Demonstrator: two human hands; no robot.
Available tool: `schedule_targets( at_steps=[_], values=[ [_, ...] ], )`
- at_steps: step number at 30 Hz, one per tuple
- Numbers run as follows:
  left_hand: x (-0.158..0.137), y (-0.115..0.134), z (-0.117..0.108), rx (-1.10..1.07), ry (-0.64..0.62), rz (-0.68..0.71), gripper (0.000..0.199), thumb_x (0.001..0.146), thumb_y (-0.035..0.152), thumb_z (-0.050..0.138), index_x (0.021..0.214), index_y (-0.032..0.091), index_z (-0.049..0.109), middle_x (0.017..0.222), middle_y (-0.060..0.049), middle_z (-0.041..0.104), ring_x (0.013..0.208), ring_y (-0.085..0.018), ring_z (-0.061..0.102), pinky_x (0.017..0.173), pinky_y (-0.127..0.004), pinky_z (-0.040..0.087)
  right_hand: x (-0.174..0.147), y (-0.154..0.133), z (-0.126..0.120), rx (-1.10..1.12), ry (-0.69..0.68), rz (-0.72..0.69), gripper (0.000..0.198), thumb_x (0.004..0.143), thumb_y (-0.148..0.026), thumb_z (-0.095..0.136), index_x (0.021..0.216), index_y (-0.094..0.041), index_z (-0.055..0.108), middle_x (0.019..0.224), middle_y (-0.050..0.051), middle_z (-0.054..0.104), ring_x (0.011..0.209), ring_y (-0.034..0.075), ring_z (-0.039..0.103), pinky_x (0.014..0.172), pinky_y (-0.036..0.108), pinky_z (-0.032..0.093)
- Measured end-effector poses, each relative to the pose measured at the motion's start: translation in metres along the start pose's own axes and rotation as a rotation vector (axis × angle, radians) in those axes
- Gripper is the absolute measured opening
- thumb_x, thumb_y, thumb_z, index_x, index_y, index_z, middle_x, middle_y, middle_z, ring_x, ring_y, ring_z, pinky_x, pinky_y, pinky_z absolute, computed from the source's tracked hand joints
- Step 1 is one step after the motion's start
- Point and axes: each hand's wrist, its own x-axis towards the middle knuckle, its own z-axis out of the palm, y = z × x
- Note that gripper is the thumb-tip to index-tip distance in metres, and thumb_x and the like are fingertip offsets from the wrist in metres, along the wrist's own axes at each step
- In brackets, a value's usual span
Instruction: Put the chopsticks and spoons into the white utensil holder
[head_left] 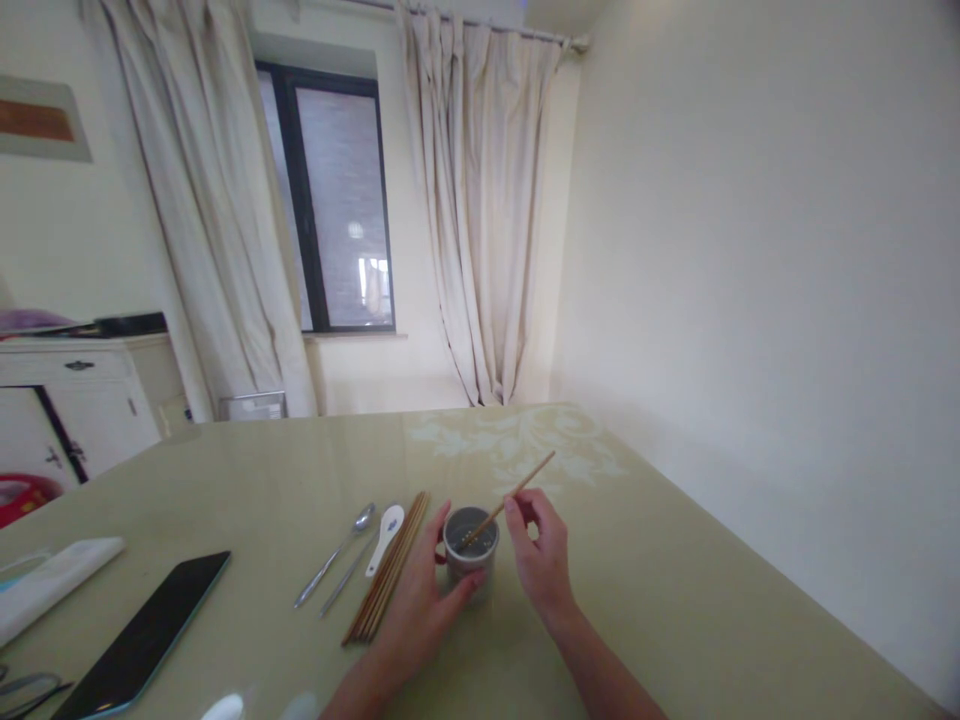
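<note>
A small grey cup (471,551) stands on the pale green table (675,600). My left hand (420,600) wraps around the cup's left side and holds it steady. My right hand (541,560) pinches a wooden chopstick (511,498) whose lower tip rests inside the cup, its upper end tilted up to the right. Left of the cup lies a bundle of wooden chopsticks (388,578), then a white ceramic spoon (385,536) and a metal spoon (335,554).
A dark phone (142,632) lies face up at the near left, beside a folded white cloth (52,582). A wall runs along the table's right edge. A white cabinet (75,400) and curtained window (337,200) stand behind.
</note>
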Motion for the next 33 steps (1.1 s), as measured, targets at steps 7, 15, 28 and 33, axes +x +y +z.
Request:
schedule_targets(
  at_steps=[7, 15, 28, 33],
  values=[
    [0.003, 0.008, -0.006, -0.125, -0.175, -0.061, 0.087, 0.085, 0.038, 0.079, 0.163, 0.027, 0.043, 0.159, -0.014, 0.059, 0.135, -0.032, 0.065, 0.109, -0.044, 0.056, -0.005, 0.006, 0.006, -0.035, -0.09, 0.024, 0.028, 0.102, -0.042, 0.064, 0.084, -0.021, 0.07, 0.074, 0.001, 0.066, 0.067, 0.017, 0.061, 0.063, 0.027, 0.049],
    [0.009, -0.001, -0.04, 0.287, -0.255, 0.006, 0.074, 0.084, 0.013, 0.06, 0.157, 0.026, 0.053, 0.147, -0.013, 0.069, 0.125, -0.027, 0.069, 0.108, -0.043, 0.056, -0.003, 0.006, 0.005, -0.031, -0.117, 0.056, 0.035, 0.1, -0.048, 0.065, 0.081, -0.02, 0.075, 0.074, 0.003, 0.07, 0.067, 0.018, 0.063, 0.062, 0.027, 0.05],
    [0.013, 0.004, -0.05, 1.081, -0.115, -0.199, 0.031, 0.101, 0.019, 0.05, 0.117, 0.019, 0.076, 0.124, -0.016, 0.076, 0.122, -0.032, 0.07, 0.103, -0.044, 0.053, -0.005, 0.006, 0.005, -0.103, -0.099, 0.053, 0.038, 0.101, -0.048, 0.065, 0.079, -0.019, 0.076, 0.073, 0.003, 0.067, 0.064, 0.018, 0.061, 0.06, 0.028, 0.047],
    [0.012, 0.008, -0.051, 1.102, -0.161, -0.235, 0.029, 0.104, 0.024, 0.047, 0.107, 0.017, 0.075, 0.114, -0.014, 0.078, 0.116, -0.03, 0.072, 0.1, -0.042, 0.053, -0.005, 0.007, 0.004, -0.139, -0.094, 0.016, 0.036, 0.102, -0.046, 0.064, 0.082, -0.019, 0.079, 0.075, 0.003, 0.067, 0.063, 0.017, 0.06, 0.059, 0.028, 0.047]
  ],
)
